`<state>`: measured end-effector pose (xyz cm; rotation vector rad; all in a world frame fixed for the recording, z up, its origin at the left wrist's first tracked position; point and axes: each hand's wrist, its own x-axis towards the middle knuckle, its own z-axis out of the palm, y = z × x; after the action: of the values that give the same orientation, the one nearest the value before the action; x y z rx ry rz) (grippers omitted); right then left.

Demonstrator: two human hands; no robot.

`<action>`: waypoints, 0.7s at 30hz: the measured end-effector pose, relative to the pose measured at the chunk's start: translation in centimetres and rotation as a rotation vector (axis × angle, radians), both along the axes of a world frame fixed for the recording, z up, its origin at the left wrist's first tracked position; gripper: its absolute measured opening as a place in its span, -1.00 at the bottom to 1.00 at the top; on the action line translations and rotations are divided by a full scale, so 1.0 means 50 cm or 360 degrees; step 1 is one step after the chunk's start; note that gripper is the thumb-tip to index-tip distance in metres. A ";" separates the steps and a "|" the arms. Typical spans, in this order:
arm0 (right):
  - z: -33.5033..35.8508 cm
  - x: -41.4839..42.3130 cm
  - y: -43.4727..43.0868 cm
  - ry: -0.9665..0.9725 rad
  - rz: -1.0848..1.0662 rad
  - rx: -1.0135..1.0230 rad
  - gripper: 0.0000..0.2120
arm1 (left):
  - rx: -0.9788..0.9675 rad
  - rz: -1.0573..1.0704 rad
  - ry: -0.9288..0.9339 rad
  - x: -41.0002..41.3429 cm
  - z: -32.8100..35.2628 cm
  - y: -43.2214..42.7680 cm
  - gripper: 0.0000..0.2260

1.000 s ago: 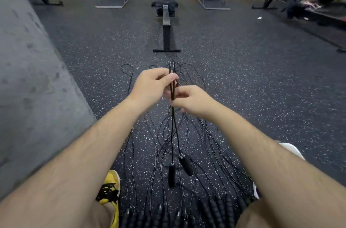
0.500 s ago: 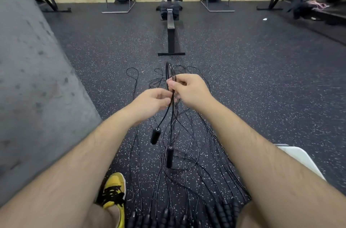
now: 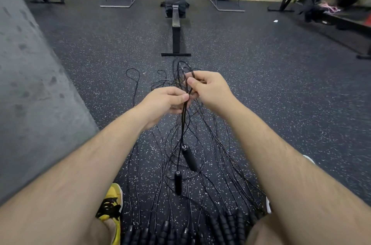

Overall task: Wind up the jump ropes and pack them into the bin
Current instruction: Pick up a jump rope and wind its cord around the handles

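One jump rope (image 3: pixel 182 124) is being pinched by left hand (image 3: pixel 163 102) and right hand (image 3: pixel 210 90) for winding, its dangling handles (image 3: pixel 189 158) probably needing gathering next.

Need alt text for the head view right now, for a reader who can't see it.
The left hand and right hand pinch one black jump rope, its two handles hanging below, over more ropes spread on the speckled gym floor. A rowing machine stands ahead.

Yellow-black left shoe (image 3: pixel 112 202) — white right shoe (image 3: pixel 309 159).
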<state>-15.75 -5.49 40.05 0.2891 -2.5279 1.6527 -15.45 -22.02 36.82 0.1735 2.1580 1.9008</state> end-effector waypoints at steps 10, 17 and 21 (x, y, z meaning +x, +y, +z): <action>-0.020 0.018 0.015 -0.0071 0.0112 0.0402 -0.83 | 0.0319 0.0264 0.0234 -0.007 0.055 0.017 -0.91; -0.021 0.016 -0.007 0.0004 0.0015 0.0409 -0.66 | 0.0153 0.0422 0.0397 -0.003 0.042 0.002 -0.90; -0.014 0.001 -0.012 0.0035 -0.0044 0.0245 -0.77 | -0.0410 0.0147 0.0323 0.016 0.002 -0.005 -0.83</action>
<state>-15.68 -6.11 39.34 0.2826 -2.6342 1.4398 -14.64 -22.29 36.94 0.2287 2.5631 1.6933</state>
